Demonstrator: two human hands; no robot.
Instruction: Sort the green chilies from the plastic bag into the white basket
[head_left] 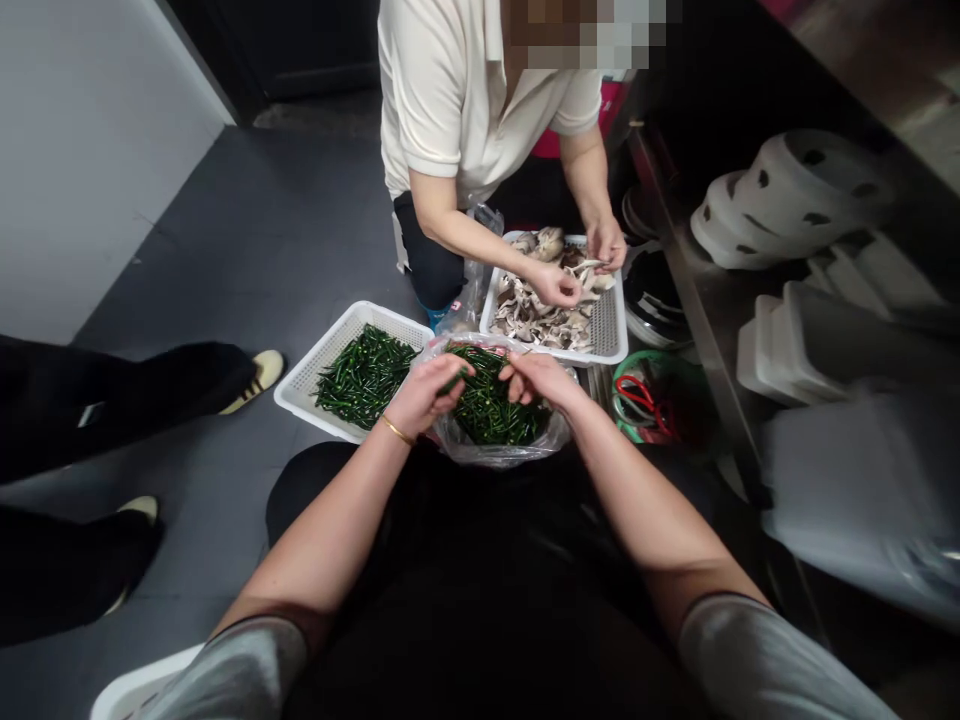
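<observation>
My left hand (pixel 427 393), a gold bangle at its wrist, is closed around a few slim green chili peppers at the left side of a clear plastic bag (pixel 495 455). Thin green chili peppers (pixel 495 405) fill the bag, which sits open between my knees. Over the bag's right side my right hand (pixel 541 382) has its fingers curled and thumb pressed in; anything between them is too small to make out. Left of the bag, more green chili peppers (pixel 364 375) lie in a white perforated basket (pixel 296 385).
Opposite me a person in a cream shirt (pixel 442 100) handles oyster mushrooms (pixel 540 310) over another white basket (pixel 619 340). A green basin (pixel 626 425) with red-handled scissors (pixel 649 400) is at right, beside a shelf (pixel 712 330) of containers. Another person's shoe (pixel 259 380) is at left.
</observation>
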